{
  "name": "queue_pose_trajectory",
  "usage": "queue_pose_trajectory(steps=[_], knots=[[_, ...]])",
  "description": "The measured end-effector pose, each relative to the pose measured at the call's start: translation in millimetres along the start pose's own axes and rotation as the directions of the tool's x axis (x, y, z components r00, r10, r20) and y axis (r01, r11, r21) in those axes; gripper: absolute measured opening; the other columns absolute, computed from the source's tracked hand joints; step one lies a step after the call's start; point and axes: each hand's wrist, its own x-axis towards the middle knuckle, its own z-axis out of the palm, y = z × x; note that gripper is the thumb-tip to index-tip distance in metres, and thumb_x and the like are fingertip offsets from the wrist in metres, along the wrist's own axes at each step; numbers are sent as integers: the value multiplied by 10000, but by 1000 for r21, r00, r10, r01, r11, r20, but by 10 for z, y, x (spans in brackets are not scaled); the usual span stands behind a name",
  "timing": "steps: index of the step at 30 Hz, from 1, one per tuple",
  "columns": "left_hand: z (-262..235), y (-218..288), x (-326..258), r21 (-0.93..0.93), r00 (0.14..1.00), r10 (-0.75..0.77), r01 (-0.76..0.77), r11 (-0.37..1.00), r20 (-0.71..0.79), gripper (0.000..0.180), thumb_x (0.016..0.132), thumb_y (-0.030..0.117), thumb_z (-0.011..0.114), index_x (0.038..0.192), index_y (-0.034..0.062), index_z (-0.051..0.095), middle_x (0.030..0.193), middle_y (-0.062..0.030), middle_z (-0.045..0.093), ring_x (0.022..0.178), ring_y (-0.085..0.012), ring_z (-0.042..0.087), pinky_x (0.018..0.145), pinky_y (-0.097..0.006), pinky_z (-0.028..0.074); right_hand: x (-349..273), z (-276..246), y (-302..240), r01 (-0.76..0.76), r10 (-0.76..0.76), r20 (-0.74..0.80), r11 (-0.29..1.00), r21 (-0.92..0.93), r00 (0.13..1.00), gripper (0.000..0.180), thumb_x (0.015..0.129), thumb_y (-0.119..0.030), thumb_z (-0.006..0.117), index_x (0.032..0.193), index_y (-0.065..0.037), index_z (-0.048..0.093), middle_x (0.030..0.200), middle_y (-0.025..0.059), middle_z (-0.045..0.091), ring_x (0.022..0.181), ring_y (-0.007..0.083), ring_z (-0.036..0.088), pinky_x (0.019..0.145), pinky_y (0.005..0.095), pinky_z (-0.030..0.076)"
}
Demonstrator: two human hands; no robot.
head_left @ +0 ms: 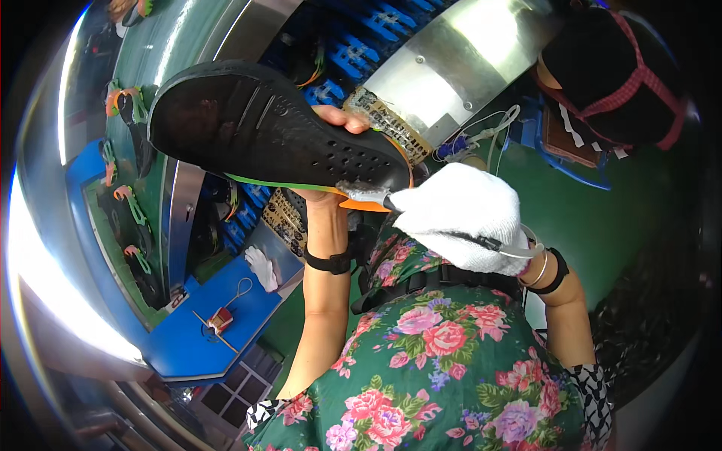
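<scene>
A shoe [248,131] is held up in front of me with its black underside toward me. Small holes dot its narrower end, and green and orange edging shows along its side. Bare fingers of my left hand [342,119] wrap over its far edge; the palm is hidden beneath the shoe. My right hand [462,214], in a white knitted glove, is closed on a small brush [367,194]. The brush has a dark handle and a pale ferrule, and its bristle end touches the shoe's near edge by the perforated part.
On the left, a green conveyor [169,64] carries several shoe parts with orange and green trim. A blue table [177,338] holds a red spool-like item [219,321] and a white glove [261,268]. Beyond stands a metal machine [432,79]; another person [602,64] is at the upper right.
</scene>
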Motion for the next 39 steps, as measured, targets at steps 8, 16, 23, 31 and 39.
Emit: queue_pose_trajectory(steps=[8, 16, 23, 31, 39], knots=[[83, 25, 57, 0, 1000, 12, -12, 1000, -24, 590, 967, 432, 623, 1173, -118, 570, 1111, -198, 627, 1033, -333, 620, 946, -458, 517, -14, -19, -36, -57, 57, -24, 998, 16, 998, 255, 745, -2, 816, 995, -23, 768, 961, 109, 757, 797, 233, 699, 705, 336, 559], [-7, 46, 159, 80, 999, 16, -20, 997, 40, 595, 977, 438, 602, 1186, -118, 567, 1135, -213, 618, 1066, -359, 619, 937, -462, 534, -25, -23, 17, -79, 80, -42, 996, 29, 996, 229, 761, -5, 794, 987, -40, 772, 968, 98, 761, 812, 246, 706, 717, 347, 558], [-119, 22, 198, 75, 999, -31, 30, 997, 8, 742, 955, 591, 569, 1228, -99, 554, 1153, -228, 610, 1070, -372, 633, 920, -477, 558, -65, 44, 16, 63, -70, -46, 987, -145, 996, 256, 768, -36, 801, 1019, -81, 775, 990, 90, 759, 796, 248, 702, 706, 350, 565], [-99, -48, 187, -46, 996, -64, 61, 997, -63, 832, 913, 668, 580, 1238, -98, 548, 1174, -220, 600, 1102, -366, 629, 913, -472, 572, -31, 152, -92, 107, -106, 10, 980, -166, 994, 281, 795, -60, 779, 1070, -118, 771, 1087, 94, 759, 920, 250, 716, 792, 355, 585], [-170, -44, 152, -31, 1000, -7, 8, 999, 30, 865, 887, 678, 611, 1257, -99, 528, 1189, -219, 599, 1119, -356, 625, 948, -483, 558, -142, 133, -18, 81, -87, -22, 977, -197, 996, 248, 798, -81, 799, 1039, -140, 786, 1099, 78, 759, 911, 233, 719, 790, 344, 581]])
